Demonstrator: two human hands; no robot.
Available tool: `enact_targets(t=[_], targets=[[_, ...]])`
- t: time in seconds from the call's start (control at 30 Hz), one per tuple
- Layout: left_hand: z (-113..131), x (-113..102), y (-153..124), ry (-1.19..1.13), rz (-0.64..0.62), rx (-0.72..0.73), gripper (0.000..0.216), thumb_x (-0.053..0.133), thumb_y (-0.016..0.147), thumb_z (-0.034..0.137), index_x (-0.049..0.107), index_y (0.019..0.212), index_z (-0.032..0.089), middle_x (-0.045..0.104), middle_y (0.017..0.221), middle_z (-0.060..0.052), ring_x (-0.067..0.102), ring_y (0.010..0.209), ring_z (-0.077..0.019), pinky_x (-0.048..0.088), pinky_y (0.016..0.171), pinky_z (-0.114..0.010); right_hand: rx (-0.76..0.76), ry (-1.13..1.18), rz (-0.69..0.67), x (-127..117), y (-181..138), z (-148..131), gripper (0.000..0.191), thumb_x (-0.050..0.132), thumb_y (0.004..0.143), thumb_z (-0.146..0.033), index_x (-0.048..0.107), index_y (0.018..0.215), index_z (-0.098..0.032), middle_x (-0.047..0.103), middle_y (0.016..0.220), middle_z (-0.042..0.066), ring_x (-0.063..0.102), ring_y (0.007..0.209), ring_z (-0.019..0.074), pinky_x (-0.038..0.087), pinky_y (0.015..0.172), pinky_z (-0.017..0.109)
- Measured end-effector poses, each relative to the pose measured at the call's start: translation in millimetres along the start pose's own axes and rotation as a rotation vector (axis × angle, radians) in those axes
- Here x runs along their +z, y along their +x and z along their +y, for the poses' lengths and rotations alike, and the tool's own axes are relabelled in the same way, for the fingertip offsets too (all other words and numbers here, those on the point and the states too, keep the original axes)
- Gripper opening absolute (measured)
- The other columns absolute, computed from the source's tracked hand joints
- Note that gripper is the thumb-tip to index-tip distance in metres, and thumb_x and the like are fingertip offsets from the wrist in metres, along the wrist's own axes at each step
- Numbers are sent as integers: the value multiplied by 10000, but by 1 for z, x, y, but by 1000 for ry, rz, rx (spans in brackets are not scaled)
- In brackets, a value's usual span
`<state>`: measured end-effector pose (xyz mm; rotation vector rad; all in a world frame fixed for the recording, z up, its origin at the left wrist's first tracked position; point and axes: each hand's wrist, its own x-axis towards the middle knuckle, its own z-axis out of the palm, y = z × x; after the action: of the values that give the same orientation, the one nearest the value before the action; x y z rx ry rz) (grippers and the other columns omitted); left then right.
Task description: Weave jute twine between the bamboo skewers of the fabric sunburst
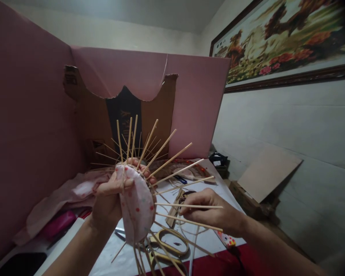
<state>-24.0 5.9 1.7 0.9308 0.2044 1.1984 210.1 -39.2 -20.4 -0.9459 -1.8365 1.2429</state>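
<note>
My left hand (109,195) grips a round disc (136,207) covered in pale fabric with red dots, its thumb lying across the face and its fingers behind. Thin wooden sticks (169,171) radiate from the disc's rim all the way round. A strand of twine crosses the disc's face near my thumb. To the right, my right hand (207,209) is closed in a pinch behind two of the sticks. A thin cord (189,232) hangs in a loop beneath its fingertips. The fingertips themselves are partly hidden by a stick.
Gold-handled scissors (172,245) lie on the white-covered table below the disc. Dotted fabric (186,168) and a blue cutter (180,179) are farther back. Left are pink cloth (66,195) and a magenta pouch (59,224). Cut cardboard (158,115) stands against pink panels (195,103).
</note>
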Motion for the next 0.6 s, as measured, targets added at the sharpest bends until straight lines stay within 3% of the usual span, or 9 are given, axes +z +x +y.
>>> enact_targets(t=[0.2, 0.37, 0.53, 0.6], targets=[[1, 0, 0, 23, -44, -1, 363, 690, 606, 65, 614, 933, 205, 674, 806, -31, 688, 750, -230, 593, 643, -333, 13, -42, 54, -24, -8, -12, 212, 679, 785, -333, 700, 797, -123, 548, 611, -11, 437, 546, 78, 330, 502, 206], [3, -5, 1, 69, -42, 28, 375, 659, 645, 45, 618, 979, 211, 698, 883, -36, 694, 783, -240, 599, 669, -373, -17, -99, 174, -45, -20, -37, 287, 674, 784, -383, 583, 676, -133, 466, 573, -38, 376, 514, 64, 294, 469, 200], [3, -3, 3, 132, 8, 62, 345, 671, 627, 39, 629, 935, 191, 702, 828, -32, 697, 725, -221, 604, 603, -316, -118, -247, 299, -36, -38, -53, 242, 632, 830, -358, 593, 717, -148, 463, 585, -37, 384, 521, 70, 293, 451, 198], [3, -1, 5, 147, 72, 85, 348, 672, 618, 25, 626, 919, 193, 703, 804, -24, 694, 690, -201, 602, 589, -295, -187, -346, 263, -27, -42, -52, 194, 616, 850, -306, 623, 742, -145, 496, 589, -27, 406, 524, 72, 307, 458, 200]])
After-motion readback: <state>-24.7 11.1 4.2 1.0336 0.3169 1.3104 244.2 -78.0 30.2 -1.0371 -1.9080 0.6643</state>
